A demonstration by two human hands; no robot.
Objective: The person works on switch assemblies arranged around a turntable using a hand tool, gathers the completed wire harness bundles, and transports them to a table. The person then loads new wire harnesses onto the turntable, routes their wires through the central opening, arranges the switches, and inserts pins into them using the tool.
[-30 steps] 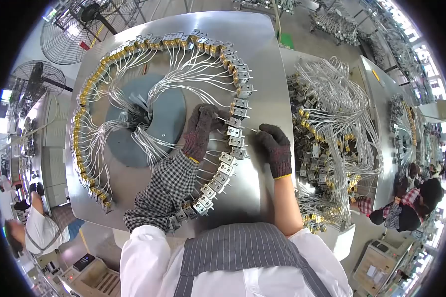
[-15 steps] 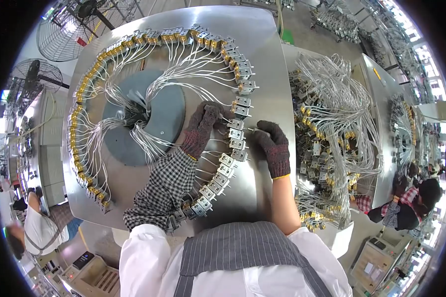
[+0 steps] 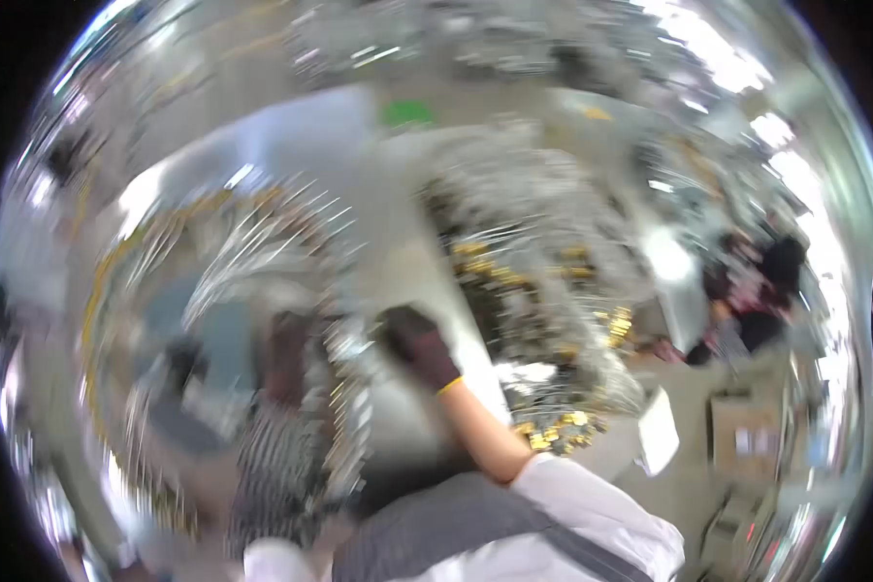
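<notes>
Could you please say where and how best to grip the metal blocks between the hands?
Likely by the outer edge of the metal blocks, from the right, over bare table beside the right hand; the left hand is inside their ring. Blur hides details.

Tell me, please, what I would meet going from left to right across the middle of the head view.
Parts ring's yellow left edge, blue-grey disc, left grip, ring's metal right side, right grip, heap of wired parts, another person.

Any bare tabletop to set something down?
Blurry, but two patches look free: between the parts ring and the far edge of the table; between ring, right forearm and apron. Crowded: wires inside the ring; wire pile at right.
</notes>
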